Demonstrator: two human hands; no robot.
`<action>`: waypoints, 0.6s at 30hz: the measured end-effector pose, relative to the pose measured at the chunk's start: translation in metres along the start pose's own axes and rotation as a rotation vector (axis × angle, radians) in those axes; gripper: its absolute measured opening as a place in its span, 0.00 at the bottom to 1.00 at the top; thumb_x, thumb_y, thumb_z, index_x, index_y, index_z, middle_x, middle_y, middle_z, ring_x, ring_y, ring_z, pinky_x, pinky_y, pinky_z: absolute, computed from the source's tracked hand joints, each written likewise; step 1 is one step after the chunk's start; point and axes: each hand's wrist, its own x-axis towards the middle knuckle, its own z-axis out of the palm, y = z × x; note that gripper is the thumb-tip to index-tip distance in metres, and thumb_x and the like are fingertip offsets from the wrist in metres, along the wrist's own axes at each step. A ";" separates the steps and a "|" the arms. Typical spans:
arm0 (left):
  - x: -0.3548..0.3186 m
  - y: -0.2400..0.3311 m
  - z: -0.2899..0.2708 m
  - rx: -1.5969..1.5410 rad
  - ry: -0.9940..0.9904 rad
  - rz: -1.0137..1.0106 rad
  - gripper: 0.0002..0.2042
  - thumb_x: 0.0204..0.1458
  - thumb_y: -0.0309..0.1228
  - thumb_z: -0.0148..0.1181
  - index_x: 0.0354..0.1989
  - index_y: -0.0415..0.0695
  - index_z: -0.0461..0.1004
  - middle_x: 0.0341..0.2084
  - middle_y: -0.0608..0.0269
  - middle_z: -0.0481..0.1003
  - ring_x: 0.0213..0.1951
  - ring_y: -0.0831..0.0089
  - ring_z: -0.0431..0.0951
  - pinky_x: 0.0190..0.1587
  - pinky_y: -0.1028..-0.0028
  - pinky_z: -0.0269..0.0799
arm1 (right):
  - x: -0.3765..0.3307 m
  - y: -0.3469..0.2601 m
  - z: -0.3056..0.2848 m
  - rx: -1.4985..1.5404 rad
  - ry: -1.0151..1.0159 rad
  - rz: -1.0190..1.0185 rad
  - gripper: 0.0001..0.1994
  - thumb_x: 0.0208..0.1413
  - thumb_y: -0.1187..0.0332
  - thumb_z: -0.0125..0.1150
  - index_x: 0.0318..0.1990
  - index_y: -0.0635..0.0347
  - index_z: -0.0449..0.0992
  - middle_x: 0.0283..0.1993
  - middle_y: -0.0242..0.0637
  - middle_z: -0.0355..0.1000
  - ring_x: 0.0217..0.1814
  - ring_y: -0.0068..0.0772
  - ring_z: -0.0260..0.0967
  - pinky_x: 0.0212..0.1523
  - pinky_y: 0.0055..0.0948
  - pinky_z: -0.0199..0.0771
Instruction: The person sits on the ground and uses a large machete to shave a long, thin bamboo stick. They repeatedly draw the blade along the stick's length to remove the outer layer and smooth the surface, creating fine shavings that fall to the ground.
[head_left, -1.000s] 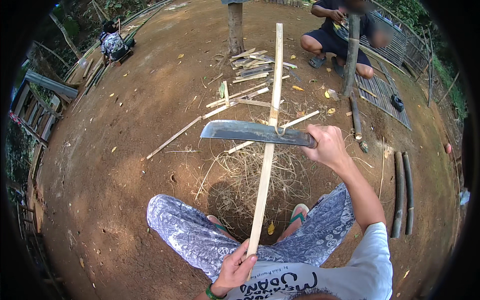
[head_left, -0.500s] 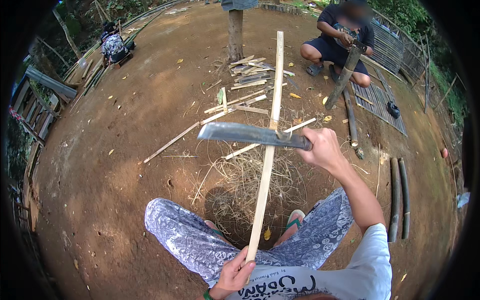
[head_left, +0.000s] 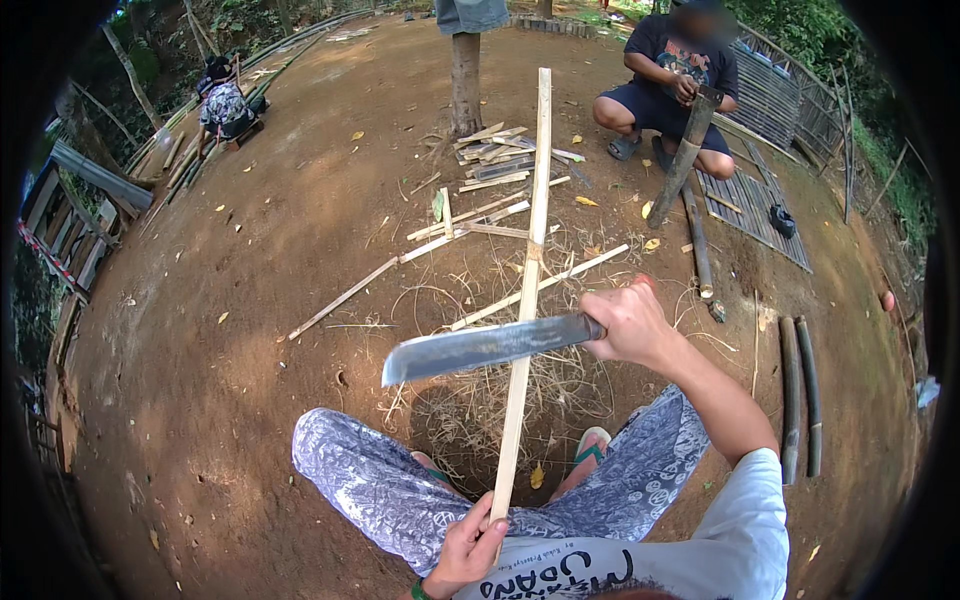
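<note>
My left hand [head_left: 468, 548] is wrapped round the near end of a long pale bamboo strip [head_left: 513, 420], close to my lap. From there the strip runs away from me, past a darker node, toward the tree. In my right hand [head_left: 635, 322] is the handle of a machete [head_left: 480, 347]. Its broad dark blade lies across the strip, a little nearer to me than the node, with the tip pointing left. Whether the edge touches the bamboo I cannot tell. Thin shavings [head_left: 560, 390] are heaped on the ground between my feet, under the strip.
Cut bamboo slats [head_left: 495, 160] lie piled by the tree trunk [head_left: 466, 85]. At the far right a person [head_left: 680, 80] squats, holding an upright bamboo pole [head_left: 685, 155]. Two dark poles [head_left: 790, 400] lie to my right. Another person [head_left: 228, 105] crouches far left.
The machete has moved along the strip toward me, from beyond the node to the near side of it. The strip's far end has shifted slightly left.
</note>
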 end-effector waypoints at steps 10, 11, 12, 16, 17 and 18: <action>-0.002 0.008 0.003 0.017 -0.007 0.067 0.22 0.65 0.25 0.54 0.67 0.34 0.64 0.22 0.72 0.71 0.24 0.88 0.68 0.26 0.82 0.63 | -0.005 -0.004 0.007 0.024 0.071 -0.079 0.11 0.39 0.66 0.66 0.22 0.54 0.67 0.16 0.36 0.70 0.17 0.44 0.72 0.21 0.46 0.69; -0.006 0.008 0.006 0.063 0.015 0.101 0.21 0.65 0.24 0.53 0.66 0.35 0.65 0.21 0.72 0.70 0.23 0.88 0.68 0.25 0.81 0.63 | -0.007 0.007 0.012 0.003 0.079 -0.020 0.11 0.39 0.65 0.66 0.22 0.54 0.68 0.17 0.36 0.71 0.17 0.45 0.72 0.21 0.46 0.70; -0.004 0.008 0.004 0.010 -0.006 0.041 0.21 0.65 0.24 0.52 0.66 0.35 0.65 0.21 0.72 0.70 0.23 0.87 0.68 0.25 0.81 0.63 | -0.006 0.022 0.016 -0.018 0.086 0.041 0.11 0.39 0.65 0.67 0.23 0.54 0.68 0.18 0.37 0.71 0.18 0.46 0.72 0.22 0.46 0.70; 0.000 -0.029 0.000 0.147 -0.028 0.124 0.30 0.65 0.25 0.52 0.75 0.42 0.50 0.24 0.69 0.71 0.22 0.83 0.69 0.25 0.81 0.66 | 0.019 0.039 0.014 -0.040 0.153 0.358 0.10 0.43 0.63 0.67 0.27 0.58 0.73 0.21 0.41 0.74 0.22 0.50 0.74 0.26 0.47 0.73; -0.002 -0.033 0.005 0.116 -0.001 0.130 0.28 0.66 0.25 0.52 0.73 0.41 0.53 0.24 0.69 0.71 0.22 0.83 0.69 0.24 0.80 0.66 | 0.020 0.035 0.015 0.034 0.171 0.345 0.09 0.43 0.63 0.67 0.29 0.57 0.75 0.21 0.41 0.75 0.22 0.49 0.74 0.27 0.46 0.74; -0.001 -0.029 0.006 0.087 0.018 0.125 0.26 0.66 0.25 0.52 0.71 0.40 0.56 0.25 0.69 0.71 0.21 0.83 0.69 0.23 0.80 0.65 | 0.020 0.032 0.017 0.111 0.184 0.342 0.10 0.43 0.63 0.67 0.31 0.56 0.77 0.22 0.40 0.76 0.23 0.48 0.75 0.27 0.45 0.74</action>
